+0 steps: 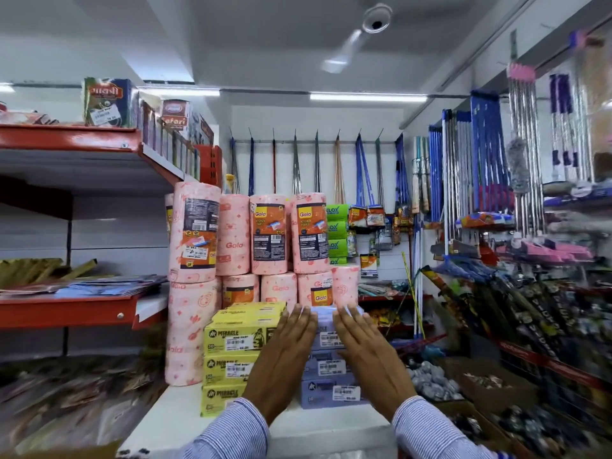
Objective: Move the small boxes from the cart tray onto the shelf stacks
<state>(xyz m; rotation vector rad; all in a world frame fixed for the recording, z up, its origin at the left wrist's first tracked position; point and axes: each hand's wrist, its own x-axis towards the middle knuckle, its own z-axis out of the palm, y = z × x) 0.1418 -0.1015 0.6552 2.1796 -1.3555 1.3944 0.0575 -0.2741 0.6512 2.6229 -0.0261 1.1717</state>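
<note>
A stack of small lavender boxes (331,389) stands on a white shelf surface (185,412), right beside a stack of yellow "Miracle" boxes (236,337). My left hand (286,356) and my right hand (366,356) lie flat with straight fingers against the left and right sides of the top lavender box (326,331), which is pressed between them on the stack. My striped sleeves show at the bottom edge. The cart tray is out of view.
Pink Gala kitchen-towel rolls (265,236) are piled behind and to the left of both stacks. A red shelf (66,311) with flat packets juts out at the left. Mops and brooms (480,167) hang at the right above bins of goods.
</note>
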